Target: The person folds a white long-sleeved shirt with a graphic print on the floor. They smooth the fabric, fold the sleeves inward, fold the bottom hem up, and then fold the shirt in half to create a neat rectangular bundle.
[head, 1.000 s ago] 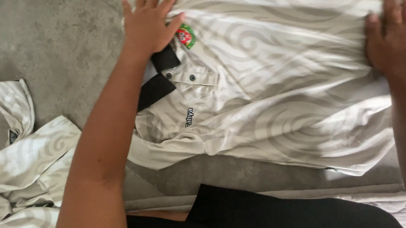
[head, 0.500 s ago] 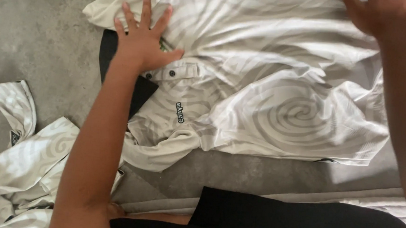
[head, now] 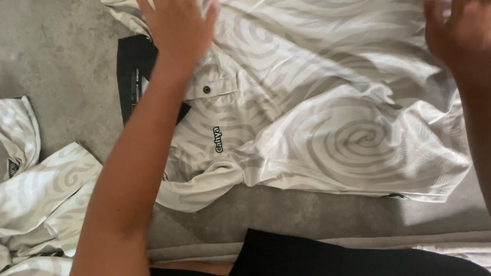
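A cream shirt (head: 337, 132) with a pale swirl pattern and a black collar (head: 136, 74) lies spread on a grey surface. My left hand (head: 176, 20) rests flat on the shirt near the collar, fingers spread, holding nothing. At the top right my right hand (head: 462, 26) presses on the far side of the shirt, fingers apart; its fingertips run out of the frame. The shirt's lower part is folded over itself, with a sleeve (head: 203, 186) sticking out at the lower left.
A second garment (head: 32, 193) of the same swirl cloth lies crumpled at the lower left on the grey floor (head: 47, 35). A black cloth (head: 362, 273) covers my lap at the bottom edge. A pale quilted edge (head: 466, 251) shows at the lower right.
The shirt's lower part has been folded up over itself, and the coloured badge near the collar is now out of sight. Both hands have stayed near the shirt's top edge.
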